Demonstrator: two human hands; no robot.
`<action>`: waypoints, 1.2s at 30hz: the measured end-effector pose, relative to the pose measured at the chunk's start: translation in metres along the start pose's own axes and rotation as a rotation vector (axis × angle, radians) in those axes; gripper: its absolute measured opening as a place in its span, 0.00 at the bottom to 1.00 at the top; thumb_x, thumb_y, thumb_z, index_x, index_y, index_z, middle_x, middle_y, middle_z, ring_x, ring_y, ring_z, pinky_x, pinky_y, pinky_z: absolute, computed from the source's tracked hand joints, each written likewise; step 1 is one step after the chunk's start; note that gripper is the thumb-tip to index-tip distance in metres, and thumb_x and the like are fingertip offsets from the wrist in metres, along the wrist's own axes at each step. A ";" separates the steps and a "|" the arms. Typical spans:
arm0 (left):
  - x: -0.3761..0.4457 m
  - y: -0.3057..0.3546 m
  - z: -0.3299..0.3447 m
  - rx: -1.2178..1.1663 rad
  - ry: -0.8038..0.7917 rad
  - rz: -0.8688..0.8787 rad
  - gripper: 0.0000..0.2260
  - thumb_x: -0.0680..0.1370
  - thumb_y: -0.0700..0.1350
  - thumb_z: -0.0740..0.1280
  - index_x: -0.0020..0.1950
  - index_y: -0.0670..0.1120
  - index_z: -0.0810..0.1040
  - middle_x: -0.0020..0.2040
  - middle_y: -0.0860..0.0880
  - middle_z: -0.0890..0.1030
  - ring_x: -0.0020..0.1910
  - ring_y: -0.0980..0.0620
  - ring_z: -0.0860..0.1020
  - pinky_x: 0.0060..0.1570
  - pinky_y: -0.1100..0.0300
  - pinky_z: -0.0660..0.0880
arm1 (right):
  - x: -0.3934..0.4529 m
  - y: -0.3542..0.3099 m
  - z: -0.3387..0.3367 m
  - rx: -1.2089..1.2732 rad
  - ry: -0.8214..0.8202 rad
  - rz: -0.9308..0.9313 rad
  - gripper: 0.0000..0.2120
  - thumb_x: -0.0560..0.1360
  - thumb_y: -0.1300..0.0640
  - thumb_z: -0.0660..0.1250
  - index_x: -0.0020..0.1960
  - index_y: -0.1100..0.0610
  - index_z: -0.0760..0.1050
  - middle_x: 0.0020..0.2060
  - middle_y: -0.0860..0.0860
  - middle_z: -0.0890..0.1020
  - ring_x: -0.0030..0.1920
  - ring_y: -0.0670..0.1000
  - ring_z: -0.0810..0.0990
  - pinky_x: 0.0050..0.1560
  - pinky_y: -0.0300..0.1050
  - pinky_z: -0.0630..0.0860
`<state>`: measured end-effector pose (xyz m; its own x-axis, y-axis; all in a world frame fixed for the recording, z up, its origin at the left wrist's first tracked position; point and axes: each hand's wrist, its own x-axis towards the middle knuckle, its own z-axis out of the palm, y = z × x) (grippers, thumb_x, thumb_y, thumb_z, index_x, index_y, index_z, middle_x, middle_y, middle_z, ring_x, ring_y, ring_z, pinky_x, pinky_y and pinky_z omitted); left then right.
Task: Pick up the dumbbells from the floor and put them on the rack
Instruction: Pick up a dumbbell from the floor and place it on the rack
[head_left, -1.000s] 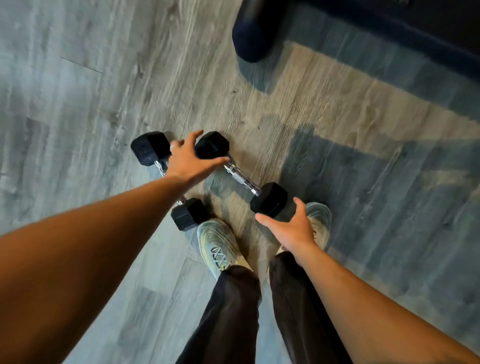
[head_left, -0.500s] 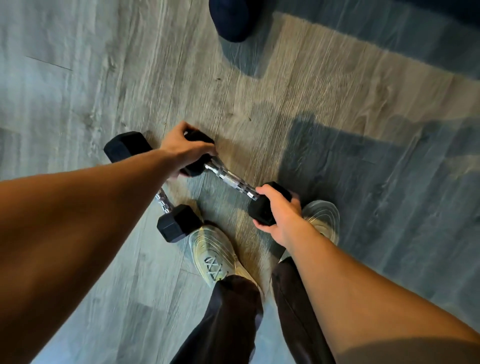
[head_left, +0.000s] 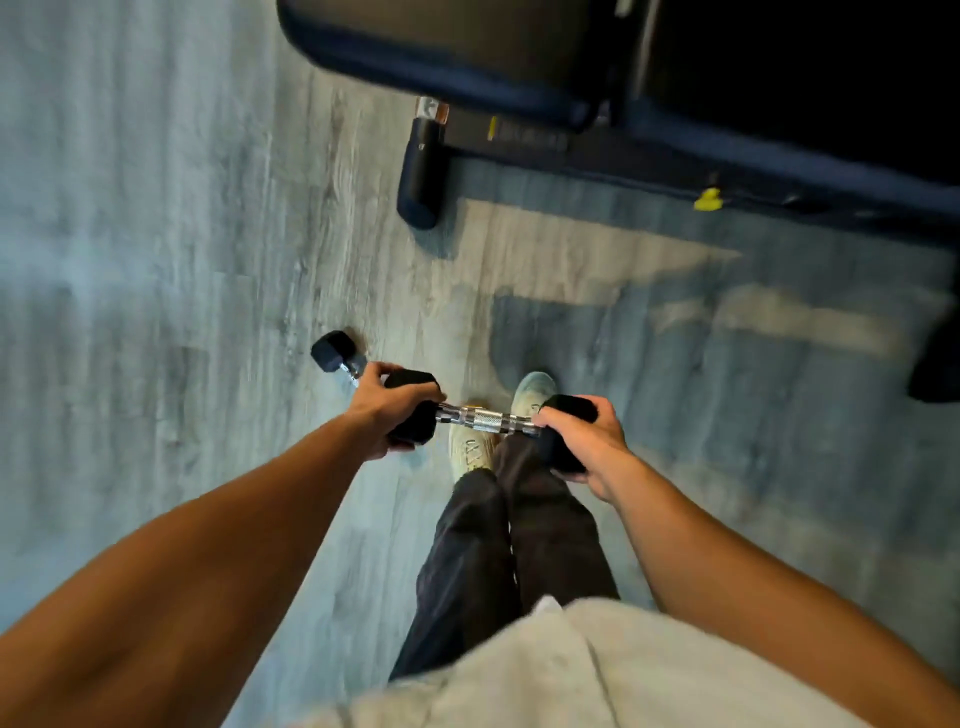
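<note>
A black hex dumbbell with a chrome handle hangs level above my shoes. My left hand grips its left head and my right hand grips its right head. A second dumbbell shows one black head and a bit of chrome handle to the left of my left hand. It looks smaller and farther down, near the grey wood floor. Its other end is hidden behind my left hand and forearm. No rack is in view.
A dark blue padded bench with a round foam roller and a yellow knob stands at the top. My shoes and dark trousers are right under the held dumbbell. A dark object sits at the right edge.
Both hands closed on the heads of one dumbbell and raised it off the floor to level. The view rose and tilted forward, bringing the bench into sight.
</note>
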<state>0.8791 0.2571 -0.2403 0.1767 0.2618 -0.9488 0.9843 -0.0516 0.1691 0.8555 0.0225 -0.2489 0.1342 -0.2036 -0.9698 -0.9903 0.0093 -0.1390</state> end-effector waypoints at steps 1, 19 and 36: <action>-0.029 0.012 0.002 0.014 -0.016 0.007 0.26 0.68 0.43 0.79 0.60 0.53 0.70 0.51 0.41 0.80 0.39 0.43 0.81 0.35 0.50 0.81 | -0.026 -0.007 -0.015 0.021 0.008 -0.008 0.26 0.65 0.55 0.80 0.59 0.47 0.72 0.52 0.52 0.78 0.51 0.54 0.79 0.40 0.51 0.84; -0.320 0.022 0.115 0.755 -0.320 0.330 0.10 0.69 0.43 0.77 0.45 0.41 0.80 0.38 0.38 0.78 0.31 0.44 0.79 0.33 0.53 0.80 | -0.267 0.153 -0.195 0.634 0.149 -0.120 0.23 0.64 0.53 0.81 0.55 0.47 0.74 0.54 0.52 0.77 0.54 0.57 0.79 0.50 0.59 0.85; -0.489 -0.146 0.445 1.364 -0.501 0.525 0.21 0.58 0.46 0.78 0.46 0.45 0.77 0.31 0.41 0.74 0.22 0.47 0.72 0.29 0.55 0.74 | -0.301 0.409 -0.396 1.260 0.408 -0.142 0.09 0.65 0.58 0.74 0.30 0.58 0.76 0.25 0.57 0.69 0.22 0.52 0.69 0.26 0.41 0.67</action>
<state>0.6472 -0.2922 0.0803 0.1957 -0.3914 -0.8991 0.0130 -0.9158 0.4015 0.3955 -0.3002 0.0657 -0.0067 -0.5532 -0.8330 -0.2286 0.8118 -0.5373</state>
